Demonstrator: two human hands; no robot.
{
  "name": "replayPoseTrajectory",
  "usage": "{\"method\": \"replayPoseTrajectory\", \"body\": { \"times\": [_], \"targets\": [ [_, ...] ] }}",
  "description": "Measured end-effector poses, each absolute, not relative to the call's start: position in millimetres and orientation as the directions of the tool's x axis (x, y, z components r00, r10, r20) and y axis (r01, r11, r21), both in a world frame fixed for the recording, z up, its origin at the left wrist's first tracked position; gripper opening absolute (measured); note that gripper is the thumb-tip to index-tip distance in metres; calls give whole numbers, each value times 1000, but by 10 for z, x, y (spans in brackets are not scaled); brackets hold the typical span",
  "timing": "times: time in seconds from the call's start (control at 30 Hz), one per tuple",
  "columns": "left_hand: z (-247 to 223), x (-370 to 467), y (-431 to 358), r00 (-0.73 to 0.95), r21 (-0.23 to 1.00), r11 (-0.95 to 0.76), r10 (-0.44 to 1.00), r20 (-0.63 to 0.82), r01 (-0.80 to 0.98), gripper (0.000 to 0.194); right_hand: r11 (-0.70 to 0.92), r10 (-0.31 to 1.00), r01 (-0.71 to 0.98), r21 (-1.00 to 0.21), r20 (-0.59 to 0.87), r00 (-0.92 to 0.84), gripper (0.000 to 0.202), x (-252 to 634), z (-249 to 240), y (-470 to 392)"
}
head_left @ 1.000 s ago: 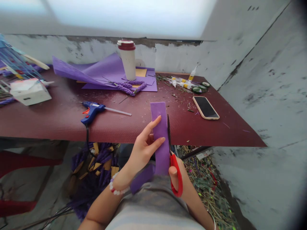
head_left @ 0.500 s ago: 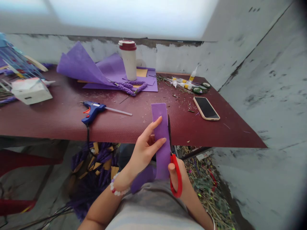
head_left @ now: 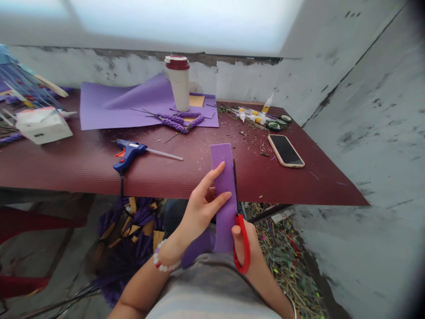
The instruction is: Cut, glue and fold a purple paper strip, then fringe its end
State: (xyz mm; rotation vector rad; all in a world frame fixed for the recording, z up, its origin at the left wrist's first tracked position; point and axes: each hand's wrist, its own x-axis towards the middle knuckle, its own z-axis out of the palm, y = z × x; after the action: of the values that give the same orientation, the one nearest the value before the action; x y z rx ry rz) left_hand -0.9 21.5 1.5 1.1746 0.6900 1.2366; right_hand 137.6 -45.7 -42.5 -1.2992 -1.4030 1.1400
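Note:
A long purple strip (head_left: 223,177) stands upright in front of my body, at the table's front edge. My left hand (head_left: 206,197) grips it, with two fingers lying over its face and the rest behind. My right hand (head_left: 247,243) holds scissors with red handles (head_left: 246,252). Their dark blades run up along the strip's right edge. Below my left wrist, more purple material (head_left: 199,248) rests by my lap.
On the dark red table (head_left: 186,177) lie a blue glue gun (head_left: 129,155), a phone (head_left: 286,150), a lidded cup (head_left: 181,88), purple sheets (head_left: 109,106), braided purple pieces (head_left: 179,122), small glue bottles (head_left: 257,117) and a white box (head_left: 43,126). Stems (head_left: 285,266) litter the floor.
The large purple sheet's raised left part has dropped flatter onto the table. The strip has shifted very slightly, and the red scissor handles have moved a little closer to it.

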Motion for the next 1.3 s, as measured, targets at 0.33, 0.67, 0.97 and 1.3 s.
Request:
{"method": "replayPoseTrajectory", "body": {
  "times": [0.33, 0.67, 0.97, 1.3],
  "targets": [
    [40, -13, 206, 217, 939, -99, 960, 177, -330, 66, 49, 999, 242, -969, 46, -21, 71, 1418, -478, -450],
    [56, -36, 181, 216, 936, -122, 956, 201, -332, 65, 150, 987, 306, -940, 127, -95, 93, 1503, -583, -382],
    [55, -40, 188, 221, 939, -98, 959, 177, -329, 65, 150, 982, 245, -958, 115, -152, 93, 1499, -533, -425],
    [71, -19, 152, 203, 929, -76, 966, 158, -362, 63, 143, 986, 274, -951, 114, -118, 90, 1482, -507, -423]
  ]
}}
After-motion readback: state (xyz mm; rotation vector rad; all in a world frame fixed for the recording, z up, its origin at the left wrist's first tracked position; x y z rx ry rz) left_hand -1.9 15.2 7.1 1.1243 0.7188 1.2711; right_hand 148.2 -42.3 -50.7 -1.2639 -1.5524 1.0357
